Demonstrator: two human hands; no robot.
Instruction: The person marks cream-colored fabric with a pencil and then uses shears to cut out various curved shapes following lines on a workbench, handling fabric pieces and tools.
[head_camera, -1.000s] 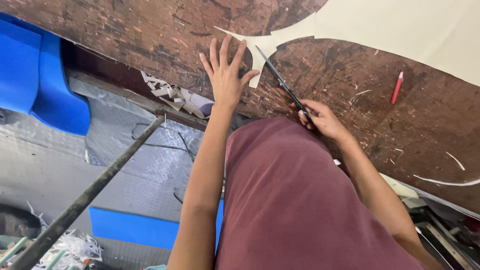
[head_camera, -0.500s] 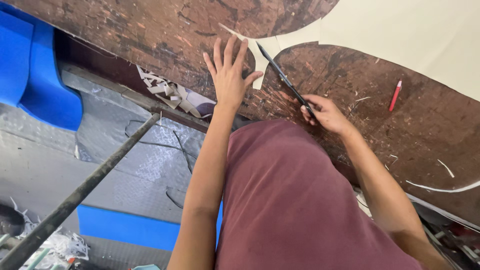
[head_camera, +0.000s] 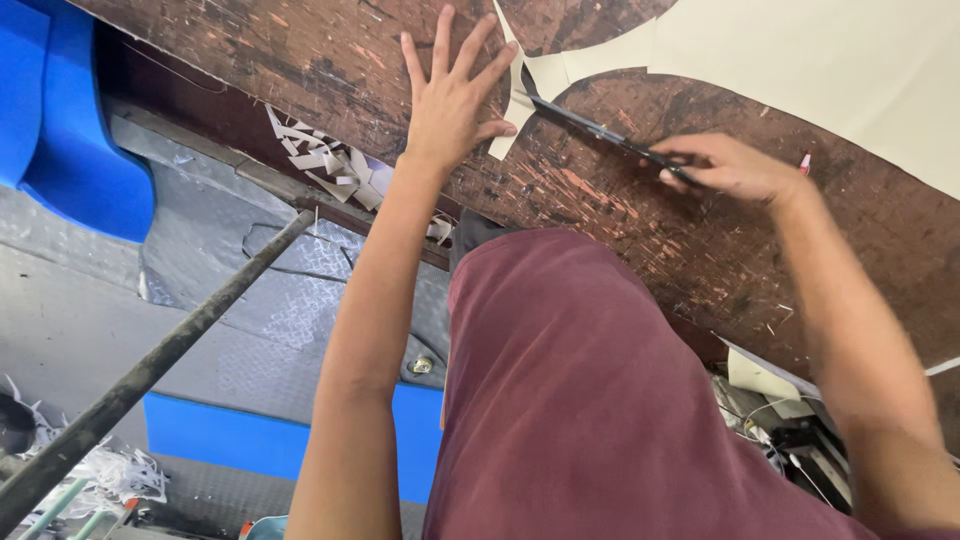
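On the scarred brown worktable (head_camera: 300, 50), going from left to right, my left hand (head_camera: 452, 100) lay flat with its fingers spread wide, gripping nothing, pressing beside the loose cream strip (head_camera: 512, 95); just right of it the dark scissors (head_camera: 590, 125) had their tips at the narrow neck of the cream sheet (head_camera: 800, 60); my right hand (head_camera: 725, 165) was closed around the handles; I judged the cut well along, a long curved edge already freed, with the strip's neck and the sheet's far side left; paper offcuts (head_camera: 320, 165) lay below the table's edge.
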